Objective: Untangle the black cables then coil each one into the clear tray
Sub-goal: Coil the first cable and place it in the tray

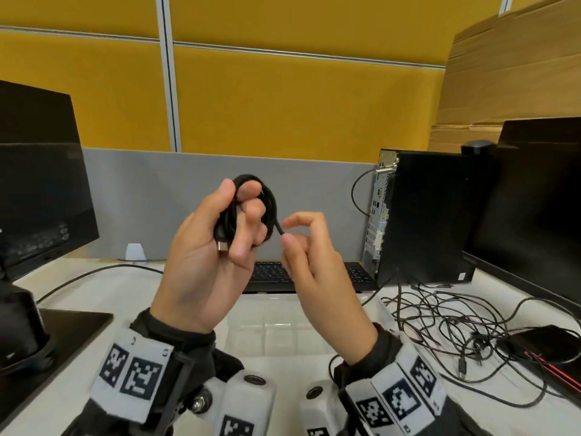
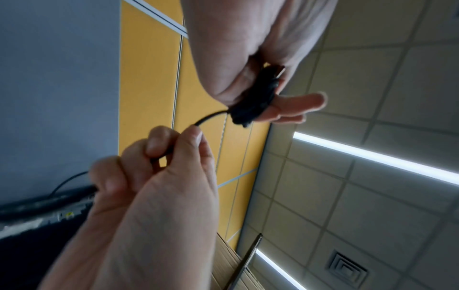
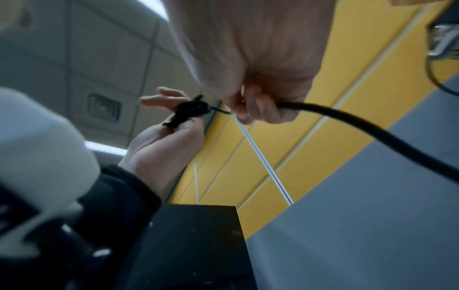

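1. Holding the coiled black cable (image 1: 248, 212) raised above the counter (image 1: 132, 291), the left hand (image 1: 204, 256) keeps its grip closed around the loops: thumb on one side, curled fingers passing through the coil; a metal plug end shows at the palm.
2. Right hand (image 1: 314, 262): thumb and forefinger pinch the free tail of the same cable just beside the coil. The left wrist view (image 2: 174, 157) shows that tail arching from the bundle (image 2: 250, 104) to the fingertips; in the right wrist view a thicker black lead (image 3: 372, 133) also runs out from under this hand (image 3: 261, 68), and whether it is part of the same cable cannot be told.
3. Clear tray (image 1: 283, 328): lies on the counter directly below the two hands, in front of the keyboard (image 1: 270, 275).
4. Tangled black cables (image 1: 456, 328): spread loose on the counter to the right of the tray, well apart from the hands.
5. Surroundings: a monitor (image 1: 41, 190) at left, a computer tower (image 1: 421, 215) and second monitor (image 1: 534, 209) at right, yellow partition panels (image 1: 298, 99) behind.
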A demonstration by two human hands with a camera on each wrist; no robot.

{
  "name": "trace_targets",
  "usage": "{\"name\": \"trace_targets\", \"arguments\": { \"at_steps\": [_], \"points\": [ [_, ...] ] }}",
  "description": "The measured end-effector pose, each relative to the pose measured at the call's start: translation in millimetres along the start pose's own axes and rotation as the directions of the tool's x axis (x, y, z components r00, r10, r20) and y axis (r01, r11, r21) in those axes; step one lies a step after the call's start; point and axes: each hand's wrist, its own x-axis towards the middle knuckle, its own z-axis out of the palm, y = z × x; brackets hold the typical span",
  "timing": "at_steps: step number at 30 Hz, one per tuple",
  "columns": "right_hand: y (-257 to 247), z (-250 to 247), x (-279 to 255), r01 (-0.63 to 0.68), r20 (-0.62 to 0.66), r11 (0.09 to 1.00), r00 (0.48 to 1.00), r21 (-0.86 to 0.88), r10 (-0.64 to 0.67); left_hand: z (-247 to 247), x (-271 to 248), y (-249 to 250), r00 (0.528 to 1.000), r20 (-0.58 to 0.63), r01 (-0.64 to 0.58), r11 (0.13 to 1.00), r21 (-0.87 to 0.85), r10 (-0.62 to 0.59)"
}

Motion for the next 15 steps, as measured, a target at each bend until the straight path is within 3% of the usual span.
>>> {"name": "trace_targets", "arguments": {
  "at_steps": [2, 5, 6, 9, 10, 13, 15],
  "points": [
    [-1.7, 2.5, 2.4, 0.001, 0.160, 0.990, 0.987, -0.144, 0.022, -8.7, 6.3, -1.9, 0.993, -0.055, -0.099, 0.994, 0.055, 0.102],
    [-2.0, 7.5, -4.4, 0.033, 0.370, 0.943, 0.924, -0.332, 0.098, -29.2, 17.2, -6.9, 0.975, -0.085, -0.169, 0.931, 0.324, 0.206],
    [-2.2, 6.4, -5.6, 0.065, 0.379, 0.920, 0.921, -0.385, 0.094, -35.9, 19.9, -8.8, 0.967, -0.083, -0.176, 0.870, 0.461, 0.239],
    [-6.6, -9.0, -2.7, 0.145, 0.305, 0.879, 0.952, -0.455, 0.000, -54.8, 23.3, -12.8, 0.950, -0.004, -0.182, 0.565, 0.804, 0.312],
    [-8.0, -16.8, -0.3, 0.157, 0.237, 0.863, 0.970, -0.480, -0.045, -57.3, 23.0, -12.5, 0.964, 0.007, -0.147, 0.512, 0.846, 0.266],
    [-11.4, -37.4, 5.2, 0.170, 0.017, 0.810, 0.981, -0.561, -0.194, -52.0, 19.8, -10.9, 0.999, 0.043, -0.043, 0.473, 0.880, 0.011],
    [-8.8, -44.5, 7.3, 0.186, -0.076, 0.798, 0.958, -0.573, -0.278, -42.8, 14.2, -11.4, 0.975, 0.116, -0.002, 0.512, 0.859, -0.192]
  ]
}}
